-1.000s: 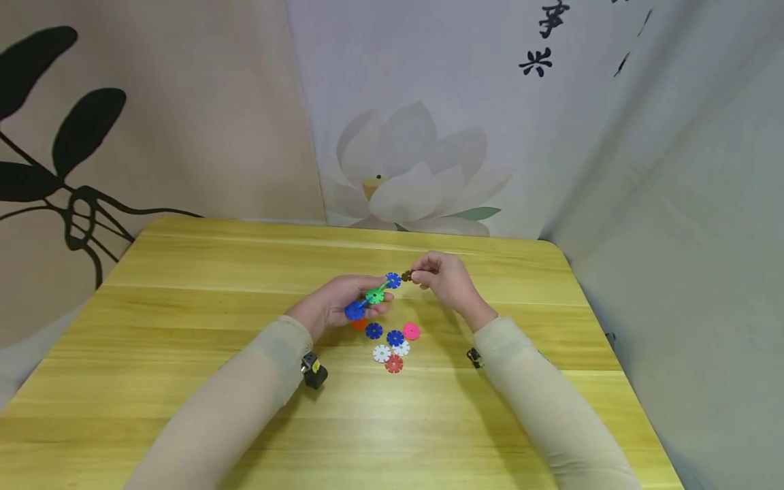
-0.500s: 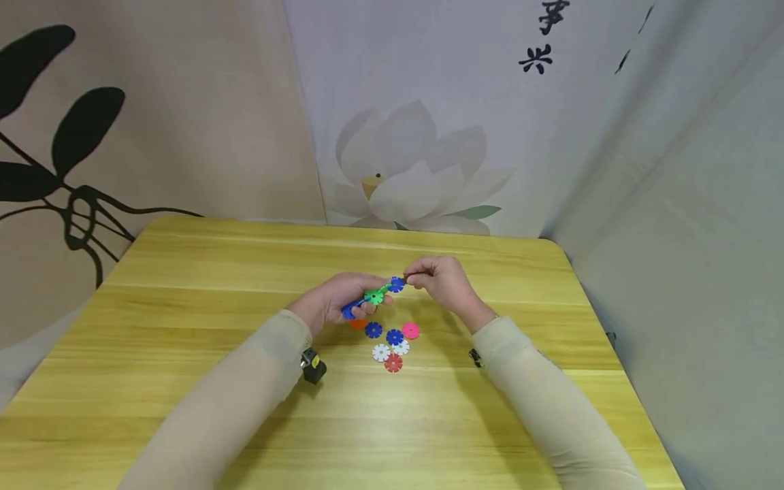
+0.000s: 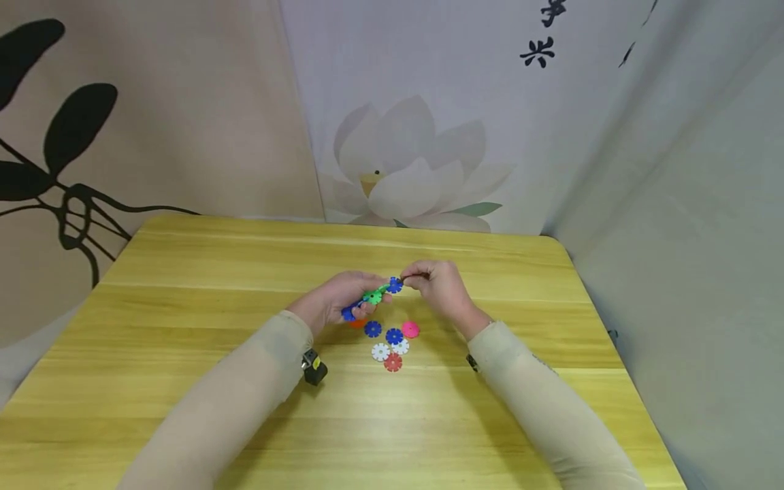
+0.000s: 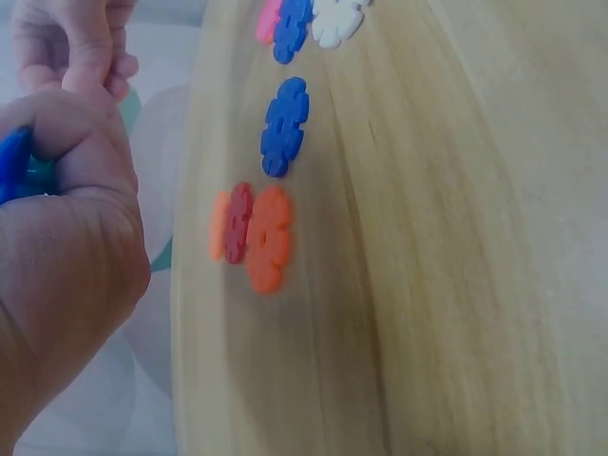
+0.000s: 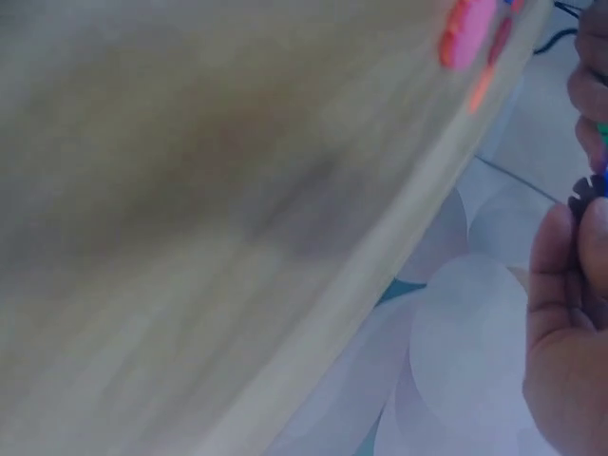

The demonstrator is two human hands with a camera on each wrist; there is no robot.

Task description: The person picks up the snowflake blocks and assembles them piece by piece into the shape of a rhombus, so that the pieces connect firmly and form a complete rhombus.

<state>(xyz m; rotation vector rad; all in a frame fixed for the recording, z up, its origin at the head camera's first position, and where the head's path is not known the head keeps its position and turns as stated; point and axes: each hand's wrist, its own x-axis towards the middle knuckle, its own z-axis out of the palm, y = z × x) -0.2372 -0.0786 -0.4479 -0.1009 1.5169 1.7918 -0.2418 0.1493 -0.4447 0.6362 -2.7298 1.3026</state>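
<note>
In the head view my left hand (image 3: 337,296) grips a chain of interlocking notched plastic discs. The chain has a blue disc (image 3: 349,313) at its near end, a green disc (image 3: 372,297) midway and another blue disc (image 3: 395,285) at its far end. My right hand (image 3: 444,291) pinches a dark brown notched disc (image 5: 581,198) by thumb and finger. That brown disc meets the edge of the far blue one; whether their slots are engaged cannot be told. In the left wrist view, the left fingers (image 4: 71,142) cover most of the chain.
Loose notched discs lie on the wooden table (image 3: 245,408) below the hands: blue (image 3: 373,329), pink (image 3: 410,329), white (image 3: 380,352), red (image 3: 393,362) and orange (image 4: 270,239). Some overlap. A printed curtain (image 3: 416,163) hangs behind the table.
The right hand has moved left and slightly nearer, bringing the brown disc against the far blue disc. In the left hand the chain has turned, so its near blue disc shows more edge-on.
</note>
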